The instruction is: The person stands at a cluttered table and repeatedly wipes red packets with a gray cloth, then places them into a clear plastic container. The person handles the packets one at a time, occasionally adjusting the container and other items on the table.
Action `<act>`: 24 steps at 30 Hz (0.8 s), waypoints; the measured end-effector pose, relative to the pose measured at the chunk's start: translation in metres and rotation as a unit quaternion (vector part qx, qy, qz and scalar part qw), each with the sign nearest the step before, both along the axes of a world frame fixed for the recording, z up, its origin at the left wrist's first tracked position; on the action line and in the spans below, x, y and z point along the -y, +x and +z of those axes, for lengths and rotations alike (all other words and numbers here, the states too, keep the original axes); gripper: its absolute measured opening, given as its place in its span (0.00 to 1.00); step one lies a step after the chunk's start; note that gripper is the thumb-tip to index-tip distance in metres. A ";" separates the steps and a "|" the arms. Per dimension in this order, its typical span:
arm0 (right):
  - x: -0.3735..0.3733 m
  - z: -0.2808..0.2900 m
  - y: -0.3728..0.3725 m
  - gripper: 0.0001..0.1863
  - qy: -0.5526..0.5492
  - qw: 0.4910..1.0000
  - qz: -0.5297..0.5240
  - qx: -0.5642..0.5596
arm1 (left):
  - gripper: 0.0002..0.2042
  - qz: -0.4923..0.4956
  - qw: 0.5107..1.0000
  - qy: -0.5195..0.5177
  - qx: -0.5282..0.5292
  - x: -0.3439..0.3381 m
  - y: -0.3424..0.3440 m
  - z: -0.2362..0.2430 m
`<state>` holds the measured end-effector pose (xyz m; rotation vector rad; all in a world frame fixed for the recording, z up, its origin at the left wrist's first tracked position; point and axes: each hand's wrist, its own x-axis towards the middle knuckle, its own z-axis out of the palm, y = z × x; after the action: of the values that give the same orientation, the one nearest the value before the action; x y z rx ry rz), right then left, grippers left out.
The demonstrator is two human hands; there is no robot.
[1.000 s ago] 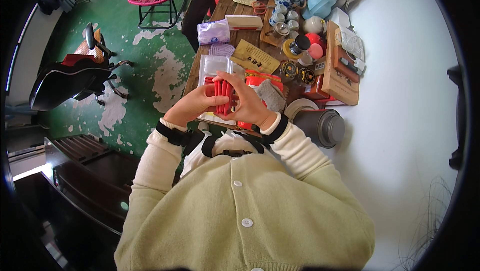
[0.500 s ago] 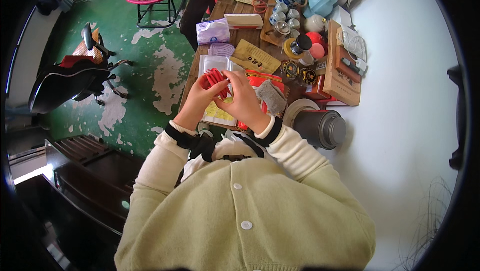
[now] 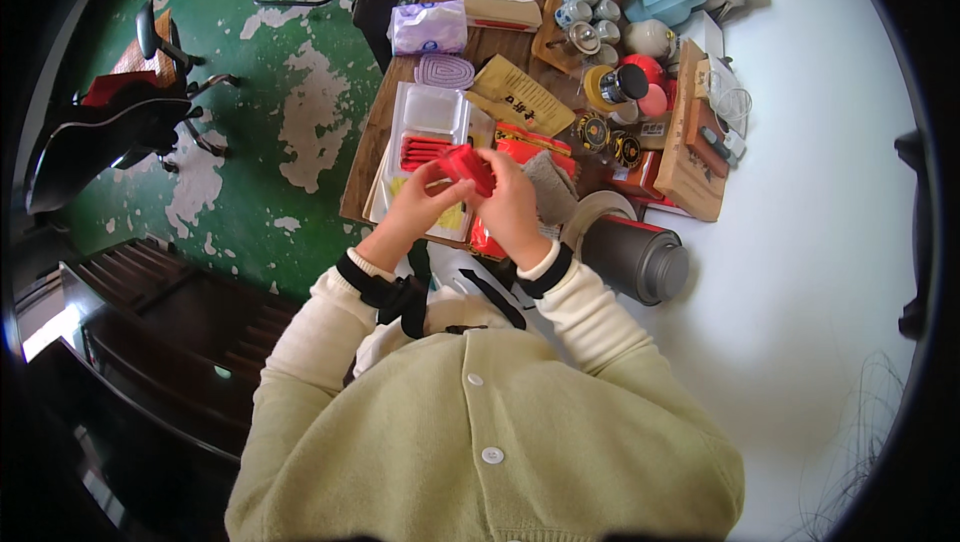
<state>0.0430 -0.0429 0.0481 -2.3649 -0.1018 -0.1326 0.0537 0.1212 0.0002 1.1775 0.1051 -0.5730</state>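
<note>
Between both hands, a small flat red packet [image 3: 467,170] is held over the near part of a clear plastic tray. My left hand [image 3: 413,208] pinches its left side with thumb and fingers. On the right side, my right hand [image 3: 508,204] has its fingers closed round it. Several red packets [image 3: 425,150] lie side by side in a middle compartment of the tray [image 3: 398,122], just beyond my left fingers. Yellow contents [image 3: 453,218] show partly beneath my hands. Whether more than one packet is in my grip is hard to tell.
Right of the tray lie a red bag [image 3: 487,240] and a grey cloth [image 3: 552,187]. A brown paper pouch [image 3: 522,95], a rolled purple mat [image 3: 444,71] and a tissue pack [image 3: 428,29] lie beyond. A dark flask [image 3: 635,257] rests at the right, near several jars and cups.
My hands have shifted right and slightly toward me with red packaging between them. The row of red packets in the tray now shows beyond my fingers. The view has shifted too.
</note>
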 end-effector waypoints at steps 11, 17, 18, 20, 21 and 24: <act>-0.003 -0.014 0.058 0.21 0.029 0.999 0.016 0.028 | 0.24 0.094 0.824 0.470 0.304 -0.032 0.024 -0.039; -0.013 -0.040 0.066 0.22 0.068 0.998 0.001 -0.018 | 0.41 -0.005 0.767 0.539 0.347 -0.026 0.028 -0.035; -0.013 -0.044 0.066 0.22 0.065 0.998 -0.003 -0.012 | 0.43 -0.026 0.760 0.552 0.342 -0.026 0.029 -0.034; -0.013 -0.049 0.065 0.22 0.059 0.998 -0.012 -0.001 | 0.44 -0.053 0.746 0.570 0.340 -0.026 0.032 -0.034; -0.012 -0.051 0.065 0.22 0.058 0.998 -0.013 0.000 | 0.43 -0.056 0.745 0.571 0.341 -0.026 0.034 -0.035; -0.010 -0.054 0.064 0.23 0.053 0.998 -0.018 0.002 | 0.39 -0.056 0.731 0.580 0.354 -0.026 0.040 -0.039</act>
<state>0.1065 -0.0328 -0.0062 -2.2616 -0.0527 -0.1568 0.0936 0.1468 -0.0393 2.5871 -0.3269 -0.0456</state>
